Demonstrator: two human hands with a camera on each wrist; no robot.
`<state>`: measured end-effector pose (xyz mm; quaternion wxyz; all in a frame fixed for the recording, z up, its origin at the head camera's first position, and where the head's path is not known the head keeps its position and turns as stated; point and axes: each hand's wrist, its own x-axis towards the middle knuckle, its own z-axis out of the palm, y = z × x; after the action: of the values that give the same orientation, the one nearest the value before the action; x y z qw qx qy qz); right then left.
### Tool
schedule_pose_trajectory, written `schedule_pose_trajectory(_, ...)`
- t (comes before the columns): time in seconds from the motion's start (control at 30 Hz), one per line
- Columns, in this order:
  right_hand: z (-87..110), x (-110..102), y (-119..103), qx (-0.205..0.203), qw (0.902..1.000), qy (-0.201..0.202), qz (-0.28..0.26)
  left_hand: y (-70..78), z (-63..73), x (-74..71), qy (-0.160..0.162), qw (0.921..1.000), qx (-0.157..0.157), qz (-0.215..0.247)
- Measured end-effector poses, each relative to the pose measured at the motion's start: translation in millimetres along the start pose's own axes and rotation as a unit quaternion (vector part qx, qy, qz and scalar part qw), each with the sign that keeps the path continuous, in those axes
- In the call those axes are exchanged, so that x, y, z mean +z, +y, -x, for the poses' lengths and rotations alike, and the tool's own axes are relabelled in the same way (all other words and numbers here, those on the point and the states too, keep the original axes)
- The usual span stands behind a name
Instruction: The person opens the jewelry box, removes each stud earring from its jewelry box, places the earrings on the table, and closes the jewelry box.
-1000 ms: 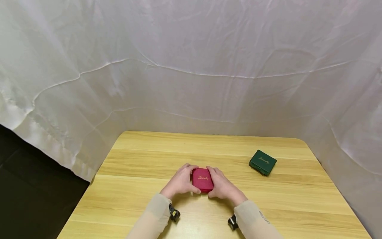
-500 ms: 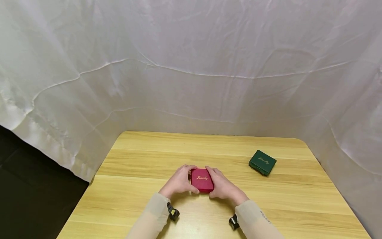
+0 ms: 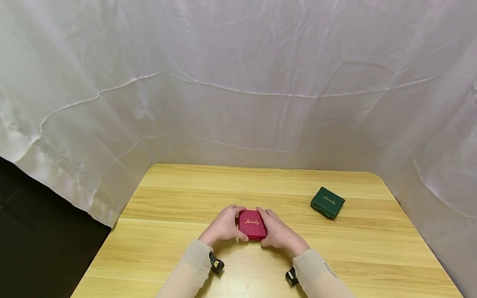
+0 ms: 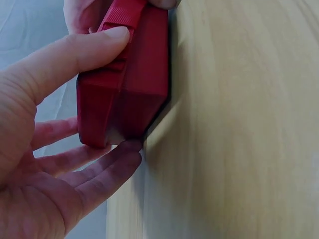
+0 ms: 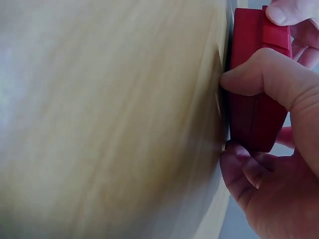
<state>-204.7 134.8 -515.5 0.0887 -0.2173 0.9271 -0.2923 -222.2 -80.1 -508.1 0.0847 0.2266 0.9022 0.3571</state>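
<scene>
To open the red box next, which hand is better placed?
Left hand, probably: its thumb rests on the front tab of the red box, while the right thumb sits low by the table.

I can't see inside the red jewelry box (image 3: 253, 227) or the green jewelry box (image 3: 328, 202). The left hand (image 3: 225, 226) and right hand (image 3: 277, 231) hide parts of the red one's sides. The near edge cuts off both sleeves (image 3: 189, 269); the right one's lettering (image 3: 331, 271) is blurred.
</scene>
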Motion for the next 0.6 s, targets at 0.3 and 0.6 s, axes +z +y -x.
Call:
schedule_pose_trajectory(0.3, -0.5, -3.0, -1.3, 0.007, 1.0, -0.004, 0.005, 3.1, 2.7, -1.1, 0.012, 0.9997, 0.018, 0.008)
schedule_pose_trajectory(0.6, -0.9, 0.6, -1.1, 0.011, 0.9999, -0.002, 0.004, -0.4, 1.6, -2.5, -0.002, 0.9998, 0.014, 0.015)
